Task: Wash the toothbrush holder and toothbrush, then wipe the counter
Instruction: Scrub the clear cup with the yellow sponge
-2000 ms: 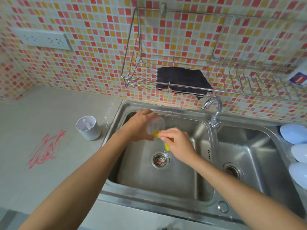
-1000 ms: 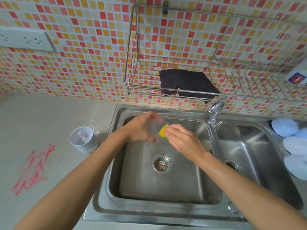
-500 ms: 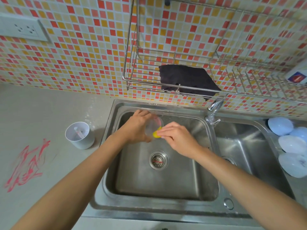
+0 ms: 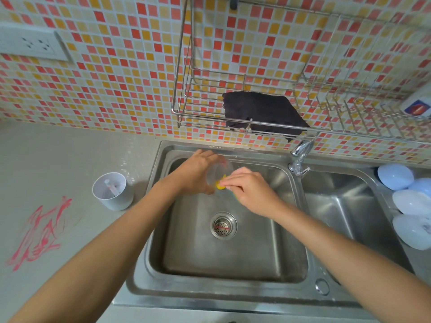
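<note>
Over the left basin of the steel sink (image 4: 151, 231), my left hand (image 4: 196, 172) grips a clear plastic cup (image 4: 220, 170), tilted on its side with its mouth toward my right hand. My right hand (image 4: 250, 191) pinches a yellow sponge (image 4: 220, 185) against the cup's rim. A white toothbrush holder (image 4: 112, 191) stands on the grey counter (image 4: 58, 159) left of the sink, with a toothbrush (image 4: 111, 187) lying inside it. Red scribbled marks (image 4: 38, 236) stain the counter at the far left.
A wire rack (image 4: 233, 106) on the tiled wall holds a dark cloth (image 4: 263, 111) above the sink. The tap (image 4: 299, 157) stands between the two basins. Several pale blue bowls (image 4: 410, 203) lie upside down at the right edge. A wall socket (image 4: 30, 44) is at upper left.
My right hand has kept rubbing the yellow sponge in small strokes at the cup's mouth. The view has shifted closer and slightly left; the holder stays put.
</note>
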The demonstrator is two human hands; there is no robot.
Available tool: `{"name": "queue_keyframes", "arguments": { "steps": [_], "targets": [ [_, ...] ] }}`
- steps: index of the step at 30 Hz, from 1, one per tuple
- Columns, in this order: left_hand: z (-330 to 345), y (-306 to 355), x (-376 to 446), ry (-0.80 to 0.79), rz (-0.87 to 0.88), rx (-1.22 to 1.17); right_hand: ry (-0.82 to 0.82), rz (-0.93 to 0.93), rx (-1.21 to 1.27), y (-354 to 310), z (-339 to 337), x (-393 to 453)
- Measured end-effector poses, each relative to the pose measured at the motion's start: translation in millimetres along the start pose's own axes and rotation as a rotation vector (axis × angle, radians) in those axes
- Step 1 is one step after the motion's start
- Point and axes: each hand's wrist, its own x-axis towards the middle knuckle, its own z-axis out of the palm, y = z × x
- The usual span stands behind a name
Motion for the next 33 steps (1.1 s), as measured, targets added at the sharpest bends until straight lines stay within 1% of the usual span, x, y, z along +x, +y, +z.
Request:
{"name": "queue_keyframes", "arguments": {
  "steps": [2, 3, 4, 6, 7, 9, 10, 11, 13, 15, 17, 21, 23, 28, 29, 31, 33],
  "targets": [
    [0.4, 5.6, 0.5, -0.011, 0.013, -0.011, 0.005, -0.255, -0.342, 13.1, -6.5, 2.7],
    [0.3, 6.9, 1.3, -0.002, 0.016, -0.016, 0.032, -0.314, -0.431, 16.8, -10.6, 2.7],
    [-0.6, 7.5, 2.0, 0.013, 0.019, -0.023, 0.066, -0.334, -0.463, 19.6, -12.9, 1.4],
    [-2.0, 7.5, 3.4, 0.022, 0.024, -0.029, 0.123, -0.301, -0.41, 21.0, -11.5, -4.6],
    [-2.0, 7.2, 3.4, 0.013, 0.022, -0.023, 0.11, -0.231, -0.311, 18.6, -6.4, -9.2],
    [0.9, 7.0, 3.1, -0.021, 0.022, 0.0, 0.029, 0.003, -0.022, 7.4, 1.7, -15.4],
    [3.1, 7.3, 2.4, -0.036, 0.024, 0.012, -0.002, 0.098, 0.083, 5.6, 4.3, -15.6],
    [5.3, 7.7, 1.8, -0.048, 0.022, 0.017, -0.023, 0.116, 0.107, 5.4, 4.2, -14.8],
    [7.0, 8.8, 1.6, -0.05, 0.007, 0.0, -0.039, -0.012, -0.029, 12.3, -0.8, -12.7],
    [4.3, 10.9, 3.2, -0.038, -0.001, -0.019, 0.004, -0.171, -0.242, 22.8, -8.1, -9.6],
    [-0.6, 10.9, 6.0, -0.023, 0.002, -0.034, 0.056, -0.222, -0.327, 24.6, -13.2, -8.8],
    [-7.0, 4.2, 7.6, -0.038, -0.035, -0.1, 0.096, -0.188, -0.239, 13.9, -7.5, -17.3],
    [-6.4, 3.1, 6.6, -0.05, -0.058, -0.134, 0.103, -0.196, -0.29, 11.8, -3.2, -19.4],
    [1.9, 8.2, 3.6, -0.034, -0.085, -0.295, 0.211, -0.229, -0.357, 10.0, 0.9, -19.0],
    [4.8, 9.6, 2.3, -0.002, -0.08, -0.296, 0.23, -0.228, -0.348, 8.9, 0.5, -18.5],
    [10.8, 9.7, 0.0, 0.12, -0.062, -0.278, 0.246, -0.213, -0.329, 7.4, 1.8, -16.3],
    [13.8, 6.5, -0.5, 0.219, -0.061, -0.245, 0.215, -0.161, -0.252, 1.8, 2.3, -13.4]
  ]
}}
